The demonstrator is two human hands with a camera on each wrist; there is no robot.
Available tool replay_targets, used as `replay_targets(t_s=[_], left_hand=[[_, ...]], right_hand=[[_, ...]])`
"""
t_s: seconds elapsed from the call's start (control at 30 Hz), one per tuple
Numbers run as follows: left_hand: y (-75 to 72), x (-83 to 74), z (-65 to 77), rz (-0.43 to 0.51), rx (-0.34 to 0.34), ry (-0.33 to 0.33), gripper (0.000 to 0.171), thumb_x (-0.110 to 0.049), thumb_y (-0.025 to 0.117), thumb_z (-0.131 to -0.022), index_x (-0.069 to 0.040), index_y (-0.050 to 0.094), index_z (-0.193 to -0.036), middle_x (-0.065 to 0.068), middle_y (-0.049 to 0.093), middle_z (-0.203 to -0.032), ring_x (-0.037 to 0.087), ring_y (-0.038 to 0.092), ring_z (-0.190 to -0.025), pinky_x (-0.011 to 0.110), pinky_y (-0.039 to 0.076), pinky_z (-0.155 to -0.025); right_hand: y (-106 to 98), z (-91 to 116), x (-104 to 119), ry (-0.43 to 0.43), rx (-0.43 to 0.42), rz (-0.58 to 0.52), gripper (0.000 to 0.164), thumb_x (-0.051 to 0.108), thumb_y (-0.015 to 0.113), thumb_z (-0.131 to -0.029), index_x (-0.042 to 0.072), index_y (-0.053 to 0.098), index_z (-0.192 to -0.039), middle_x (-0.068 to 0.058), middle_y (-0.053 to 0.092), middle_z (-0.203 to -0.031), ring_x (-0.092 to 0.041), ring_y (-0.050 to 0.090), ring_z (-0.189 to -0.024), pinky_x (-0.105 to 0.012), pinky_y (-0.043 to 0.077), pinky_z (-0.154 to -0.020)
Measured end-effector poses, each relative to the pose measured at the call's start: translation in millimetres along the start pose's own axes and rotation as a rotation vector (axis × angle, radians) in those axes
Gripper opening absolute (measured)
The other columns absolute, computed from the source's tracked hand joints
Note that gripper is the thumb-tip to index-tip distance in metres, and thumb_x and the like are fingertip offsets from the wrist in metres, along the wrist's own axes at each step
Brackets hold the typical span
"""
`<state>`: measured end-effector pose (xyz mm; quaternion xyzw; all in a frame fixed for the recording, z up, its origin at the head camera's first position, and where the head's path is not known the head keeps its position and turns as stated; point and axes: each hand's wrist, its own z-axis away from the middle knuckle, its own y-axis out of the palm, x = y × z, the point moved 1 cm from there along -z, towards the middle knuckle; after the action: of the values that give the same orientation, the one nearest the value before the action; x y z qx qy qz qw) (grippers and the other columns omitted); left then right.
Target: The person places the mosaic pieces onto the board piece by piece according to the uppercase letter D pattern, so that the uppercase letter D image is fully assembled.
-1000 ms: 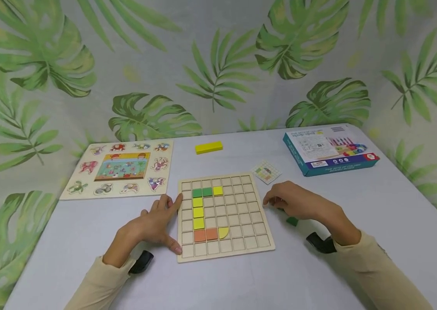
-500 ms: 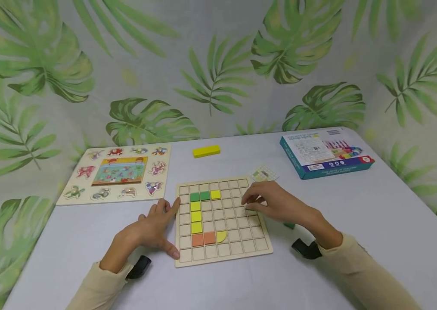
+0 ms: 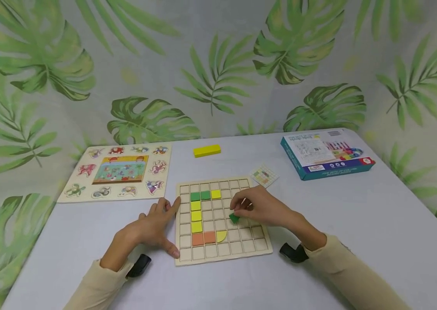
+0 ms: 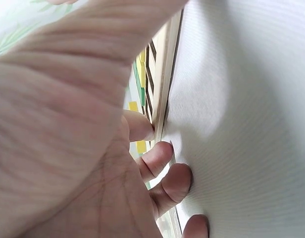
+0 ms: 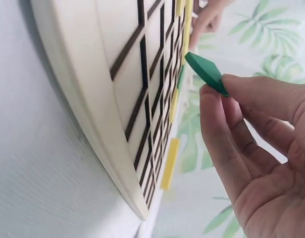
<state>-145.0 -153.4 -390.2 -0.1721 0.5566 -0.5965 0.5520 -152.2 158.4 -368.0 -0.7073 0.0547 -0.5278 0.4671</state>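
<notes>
A wooden grid board (image 3: 224, 249) lies on the white table. My left hand (image 3: 150, 228) rests along its left edge, thumb and index finger spread and touching the side. Over the board's right half, my right hand (image 3: 261, 206) pinches a small green tile (image 5: 207, 72) between thumb and fingertips, held tilted above the squares. Set in the grid are green tiles (image 3: 205, 195), several yellow square tiles (image 3: 196, 215), orange tiles (image 3: 209, 237) and a yellow quarter-round tile (image 3: 221, 236). In the left wrist view, the left fingers (image 4: 175, 181) lie beside the board's rim.
A patterned card (image 3: 264, 175) lies beyond the board's top right corner. Farther back are a yellow block (image 3: 207, 150) and, at right, a teal-sided box (image 3: 330, 172). A sea-animal peg puzzle (image 3: 160, 189) lies at the back left. A leaf-print cloth hangs behind the table.
My right hand has moved left from beside the board to above its grid, with the green tile now visible in its fingers. The left hand stays on the board's edge.
</notes>
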Motion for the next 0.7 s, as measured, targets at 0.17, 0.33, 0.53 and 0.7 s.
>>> replay_targets(t_s=[0.17, 0.33, 0.53, 0.7], left_hand=[[1.4, -1.3, 0.7, 0.008, 0.004, -0.004, 0.144, -0.055, 0.094, -0.052, -0.007, 0.013, -0.161, 0.015, 0.033, -0.132, 0.029, 0.034, -0.115, 0.041, 0.029, -0.075], [3.0, -2.2, 1.5, 0.013, 0.014, -0.017, 0.144, -0.055, 0.094, -0.052, -0.008, 0.013, -0.161, 0.015, 0.033, -0.132, 0.029, 0.034, -0.116, 0.042, 0.029, -0.077], [1.8, -2.3, 1.3, -0.007, 0.006, -0.019, 0.145, -0.056, 0.093, -0.051, -0.007, 0.013, -0.161, 0.014, 0.033, -0.130, 0.028, 0.034, -0.114, 0.042, 0.029, -0.077], [-0.5, -3.9, 0.4, -0.007, 0.010, -0.016, 0.145, -0.056, 0.093, -0.051, -0.007, 0.013, -0.161, 0.015, 0.033, -0.132, 0.029, 0.034, -0.115, 0.041, 0.029, -0.077]], right_hand=[[7, 0, -3, -0.016, 0.056, 0.006, 0.014, -0.002, 0.071, -0.088, 0.008, 0.072, -0.098, -0.001, 0.070, -0.094, -0.008, 0.064, -0.084, -0.022, 0.055, -0.077], [15, 1, -4, 0.021, 0.093, 0.077, 0.020, -0.003, 0.072, -0.085, 0.011, 0.074, -0.099, 0.002, 0.068, -0.095, -0.008, 0.062, -0.082, -0.023, 0.052, -0.076], [18, 1, -1, 0.041, 0.101, 0.212, 0.018, 0.007, 0.076, -0.087, 0.013, 0.076, -0.105, 0.005, 0.066, -0.094, -0.007, 0.057, -0.080, -0.024, 0.049, -0.074], [17, 1, 2, 0.010, 0.103, 0.283, 0.019, 0.011, 0.076, -0.089, 0.014, 0.078, -0.107, 0.005, 0.066, -0.094, -0.007, 0.055, -0.078, -0.023, 0.048, -0.072]])
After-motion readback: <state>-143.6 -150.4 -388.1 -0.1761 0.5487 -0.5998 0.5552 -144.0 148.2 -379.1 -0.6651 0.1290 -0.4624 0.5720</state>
